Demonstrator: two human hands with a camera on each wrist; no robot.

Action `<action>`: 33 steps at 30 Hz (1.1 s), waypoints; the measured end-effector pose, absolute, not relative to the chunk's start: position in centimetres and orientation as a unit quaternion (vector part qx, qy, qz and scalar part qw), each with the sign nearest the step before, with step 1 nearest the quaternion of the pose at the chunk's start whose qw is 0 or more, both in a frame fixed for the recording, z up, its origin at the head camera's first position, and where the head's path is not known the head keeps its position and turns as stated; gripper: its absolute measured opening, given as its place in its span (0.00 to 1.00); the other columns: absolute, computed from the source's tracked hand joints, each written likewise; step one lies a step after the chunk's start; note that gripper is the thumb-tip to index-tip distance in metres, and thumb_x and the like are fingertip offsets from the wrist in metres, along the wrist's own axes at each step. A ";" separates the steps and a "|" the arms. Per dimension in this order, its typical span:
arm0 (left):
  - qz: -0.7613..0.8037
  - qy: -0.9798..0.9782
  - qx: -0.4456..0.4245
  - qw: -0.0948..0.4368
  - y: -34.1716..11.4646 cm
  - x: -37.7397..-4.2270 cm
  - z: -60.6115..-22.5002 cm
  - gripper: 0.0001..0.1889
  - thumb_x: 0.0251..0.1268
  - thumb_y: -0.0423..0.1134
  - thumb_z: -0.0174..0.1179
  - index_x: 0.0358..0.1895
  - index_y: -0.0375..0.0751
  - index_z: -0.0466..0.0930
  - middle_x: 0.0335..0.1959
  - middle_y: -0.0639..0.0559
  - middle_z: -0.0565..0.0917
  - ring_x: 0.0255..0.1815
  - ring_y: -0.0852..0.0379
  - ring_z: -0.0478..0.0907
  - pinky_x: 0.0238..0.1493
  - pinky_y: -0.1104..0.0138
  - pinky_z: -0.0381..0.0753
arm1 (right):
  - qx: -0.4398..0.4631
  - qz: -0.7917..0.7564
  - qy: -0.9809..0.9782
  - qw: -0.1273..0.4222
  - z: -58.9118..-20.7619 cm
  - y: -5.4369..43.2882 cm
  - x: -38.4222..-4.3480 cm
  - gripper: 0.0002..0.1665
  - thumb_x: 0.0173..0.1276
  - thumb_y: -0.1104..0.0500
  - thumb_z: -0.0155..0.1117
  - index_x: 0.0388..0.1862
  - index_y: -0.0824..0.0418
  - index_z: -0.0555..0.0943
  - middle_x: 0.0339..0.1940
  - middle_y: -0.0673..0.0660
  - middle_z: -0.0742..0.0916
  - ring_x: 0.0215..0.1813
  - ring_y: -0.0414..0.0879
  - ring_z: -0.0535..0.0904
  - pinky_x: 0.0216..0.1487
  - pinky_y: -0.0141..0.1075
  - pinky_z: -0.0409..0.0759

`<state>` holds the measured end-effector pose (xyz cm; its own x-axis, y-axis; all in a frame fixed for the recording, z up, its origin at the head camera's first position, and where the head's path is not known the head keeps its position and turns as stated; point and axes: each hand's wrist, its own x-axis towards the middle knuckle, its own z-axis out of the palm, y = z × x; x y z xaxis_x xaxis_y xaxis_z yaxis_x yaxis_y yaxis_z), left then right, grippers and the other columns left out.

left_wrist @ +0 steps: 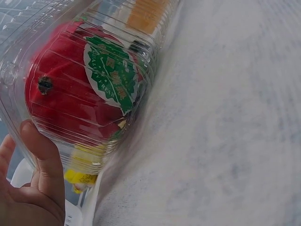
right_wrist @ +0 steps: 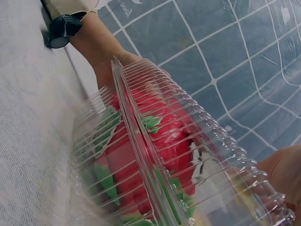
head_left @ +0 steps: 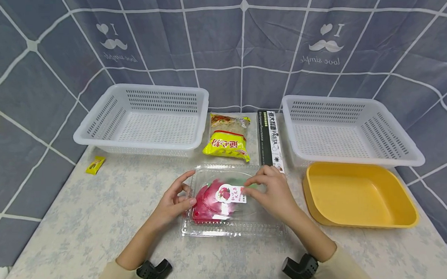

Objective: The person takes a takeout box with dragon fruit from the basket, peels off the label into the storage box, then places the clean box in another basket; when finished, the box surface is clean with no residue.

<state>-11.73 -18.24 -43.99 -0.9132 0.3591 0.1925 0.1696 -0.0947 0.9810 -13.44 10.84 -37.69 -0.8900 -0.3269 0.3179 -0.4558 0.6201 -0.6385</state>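
Note:
A clear plastic clamshell box (head_left: 212, 228) with a red dragon fruit (head_left: 207, 202) inside lies in front of me. A white paper label (head_left: 229, 194) with a fruit picture is stuck on its lid. My left hand (head_left: 177, 197) holds the box's left side, thumb (left_wrist: 40, 141) against the wall and fingers around the edge. With thumb and index finger, my right hand (head_left: 272, 191) pinches the right end of the label. In the left wrist view, a green-and-white sticker (left_wrist: 110, 73) shows on the fruit. The right wrist view shows the box's ribbed front side.
Two white perforated baskets (head_left: 149, 147) stand at the back left and back right, the right basket (head_left: 355, 160) behind a yellow tub (head_left: 362, 223). Between them lie a yellow pasta bag (head_left: 228, 139) and a black-and-white pasta box (head_left: 270, 137). A small yellow packet (head_left: 95, 165) lies far left.

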 end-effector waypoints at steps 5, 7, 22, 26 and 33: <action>0.713 0.671 0.191 0.070 -18.2 -11.7 -43.9 0.36 0.65 0.26 0.58 0.74 0.39 0.54 0.38 0.41 0.66 0.19 0.67 0.70 0.18 0.74 0.73 | 0.206 0.367 -0.905 0.071 -37.6 10.5 -13.4 0.07 0.51 0.62 0.79 0.29 0.55 0.88 0.28 0.47 0.75 0.38 0.46 0.68 0.45 0.45 0.64; 0.713 0.672 0.190 0.070 -18.2 -11.7 -43.9 0.36 0.64 0.26 0.58 0.74 0.39 0.54 0.38 0.41 0.66 0.18 0.67 0.70 0.18 0.74 0.73 | 0.202 0.361 -0.908 0.068 -37.6 10.4 -13.3 0.07 0.51 0.62 0.79 0.29 0.54 0.88 0.27 0.46 0.75 0.39 0.45 0.69 0.46 0.45 0.64; 0.712 0.672 0.192 0.068 -18.2 -11.7 -44.0 0.36 0.64 0.26 0.58 0.74 0.40 0.54 0.37 0.41 0.66 0.19 0.68 0.70 0.18 0.74 0.73 | 0.188 0.339 -0.922 0.016 -36.8 10.2 -13.5 0.06 0.56 0.60 0.76 0.29 0.55 0.85 0.30 0.49 0.75 0.40 0.46 0.69 0.43 0.42 0.65; 0.713 0.672 0.189 0.068 -18.2 -11.7 -44.0 0.36 0.64 0.26 0.58 0.74 0.40 0.55 0.38 0.41 0.66 0.19 0.68 0.69 0.18 0.75 0.72 | 0.193 0.342 -0.920 0.017 -36.7 10.1 -13.5 0.07 0.56 0.60 0.75 0.28 0.55 0.83 0.31 0.48 0.76 0.39 0.45 0.69 0.43 0.41 0.65; 0.712 0.674 0.185 0.069 -18.2 -11.6 -43.8 0.36 0.64 0.26 0.58 0.74 0.40 0.55 0.38 0.41 0.66 0.19 0.68 0.69 0.19 0.75 0.73 | 0.194 0.352 -0.915 0.024 -36.7 9.9 -13.5 0.08 0.56 0.61 0.74 0.28 0.55 0.81 0.30 0.48 0.76 0.39 0.45 0.68 0.44 0.42 0.64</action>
<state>-11.63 -18.18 -43.84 -0.9221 0.3471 0.1709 0.1520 -0.0813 0.9850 -13.46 9.90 -36.66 -0.9238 -0.3379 0.1798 -0.3713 0.6770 -0.6355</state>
